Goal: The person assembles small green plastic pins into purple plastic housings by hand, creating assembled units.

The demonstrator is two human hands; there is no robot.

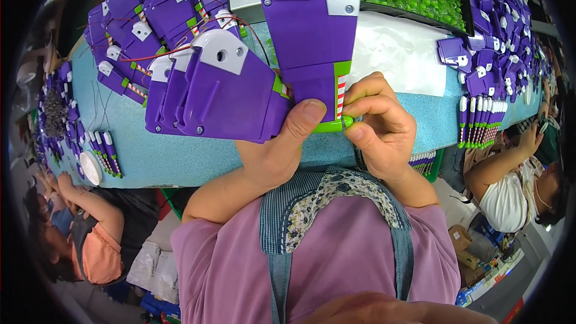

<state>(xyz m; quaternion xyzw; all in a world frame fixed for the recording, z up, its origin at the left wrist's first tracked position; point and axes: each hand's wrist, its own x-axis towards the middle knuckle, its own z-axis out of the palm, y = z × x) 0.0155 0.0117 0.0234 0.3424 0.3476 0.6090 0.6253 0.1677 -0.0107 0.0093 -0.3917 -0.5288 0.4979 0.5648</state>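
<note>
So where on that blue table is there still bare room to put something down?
Bare blue table shows on the person's left, between the held purple wing pieces and the small row of pens. Another free patch lies right of the hands, before the striped pen row. The white sheet is mostly bare. Crowded: the purple stacks far left and far right.

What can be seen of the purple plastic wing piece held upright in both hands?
The purple plastic wing piece stands upright above the blue table. It has a white corner cap with a hole, a green lower edge and a red-and-white striped strip. The left hand grips its base, thumb on the front; the right hand pinches the green tip.
</note>
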